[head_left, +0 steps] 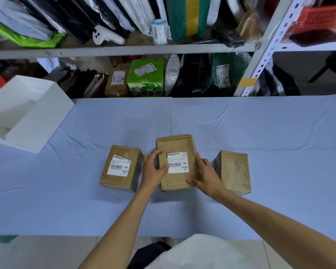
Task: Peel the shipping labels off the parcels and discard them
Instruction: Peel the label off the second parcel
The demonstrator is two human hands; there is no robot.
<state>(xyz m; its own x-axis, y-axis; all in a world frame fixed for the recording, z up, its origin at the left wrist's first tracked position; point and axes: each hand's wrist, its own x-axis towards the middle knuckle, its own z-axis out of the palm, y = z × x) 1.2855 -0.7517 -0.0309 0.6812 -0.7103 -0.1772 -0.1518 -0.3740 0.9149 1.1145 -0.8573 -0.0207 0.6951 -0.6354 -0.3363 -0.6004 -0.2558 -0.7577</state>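
Observation:
Three brown cardboard parcels stand in a row on the blue-covered table (260, 133). The middle parcel (177, 144) carries a white shipping label (178, 162) on its top. My left hand (153, 169) grips its left side, thumb at the label's left edge. My right hand (207, 175) grips the parcel's right side, thumb on its near top. The left parcel (122, 181) has a white label (119, 165) with one corner lifted. The right parcel (234, 169) bears no label, only torn patches of residue.
An open white box (37, 121) sits at the table's far left. Behind the table, metal shelves (124, 50) hold several bagged and boxed parcels, a label roll (159, 32) and a white controller (105, 35).

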